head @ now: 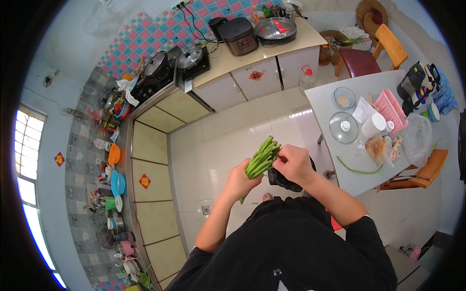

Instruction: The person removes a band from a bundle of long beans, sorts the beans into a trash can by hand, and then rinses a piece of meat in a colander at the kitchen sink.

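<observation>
A bundle of long green beans (261, 160) is gripped in my left hand (242, 180), its upper ends slanting up and to the right. My right hand (294, 163) is at the bundle's upper right end with its fingers curled in; whether it pinches a bean tip cannot be made out. Below my right hand, partly hidden by it, is a black plastic bag (284, 180). One single long bean (358, 171) lies curved on the grey table (327, 120) to the right.
The table also bears a glass lid (343, 127), a glass bowl (344, 98), a pink plastic basket (391, 109) and bags. A wooden chair (364, 60) stands behind it. Ahead, a counter holds a rice cooker (238, 35); a stove and cluttered counter run along the left.
</observation>
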A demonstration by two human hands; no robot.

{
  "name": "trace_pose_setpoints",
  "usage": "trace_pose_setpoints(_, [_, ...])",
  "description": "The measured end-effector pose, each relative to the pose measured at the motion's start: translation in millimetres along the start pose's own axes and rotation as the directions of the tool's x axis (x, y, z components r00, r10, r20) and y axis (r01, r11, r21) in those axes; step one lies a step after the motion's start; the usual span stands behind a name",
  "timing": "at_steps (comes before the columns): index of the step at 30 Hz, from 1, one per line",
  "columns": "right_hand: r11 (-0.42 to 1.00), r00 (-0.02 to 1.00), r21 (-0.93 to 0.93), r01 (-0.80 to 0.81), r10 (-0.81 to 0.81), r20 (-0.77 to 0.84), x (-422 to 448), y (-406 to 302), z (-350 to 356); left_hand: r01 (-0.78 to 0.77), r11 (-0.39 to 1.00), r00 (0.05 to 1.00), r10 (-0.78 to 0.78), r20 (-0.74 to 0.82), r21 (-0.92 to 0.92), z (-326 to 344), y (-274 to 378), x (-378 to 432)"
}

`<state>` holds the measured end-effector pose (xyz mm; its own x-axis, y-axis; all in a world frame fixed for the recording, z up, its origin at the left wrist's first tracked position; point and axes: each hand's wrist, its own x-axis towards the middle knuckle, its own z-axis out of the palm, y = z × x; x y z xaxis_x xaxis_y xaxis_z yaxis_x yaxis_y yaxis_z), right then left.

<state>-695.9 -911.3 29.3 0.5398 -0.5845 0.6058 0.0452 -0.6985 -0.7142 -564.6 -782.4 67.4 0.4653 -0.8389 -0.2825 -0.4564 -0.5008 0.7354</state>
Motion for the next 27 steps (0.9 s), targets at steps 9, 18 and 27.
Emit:
trace_pose_setpoints(9, [-0.001, 0.658, 0.835, -0.550, 0.614, 0.435, 20, -21, -22, -0.139, 0.973, 0.988, 0.124, -0.095, -0.185, 3, -13, -2])
trace_pose_setpoints(18, [0.734, 0.793, 0.311, -0.604, 0.512, 0.331, 21, -15, -17, -0.070, 0.996, 0.996, 0.066, -0.062, -0.063, 1, -13, 1])
trace_pose_setpoints(27, [0.863, 0.711, 0.036, -0.505, 0.392, 0.583, 35, -4, -21, -0.041, 0.997, 0.999, 0.040, 0.007, 0.059, -9, -21, 2])
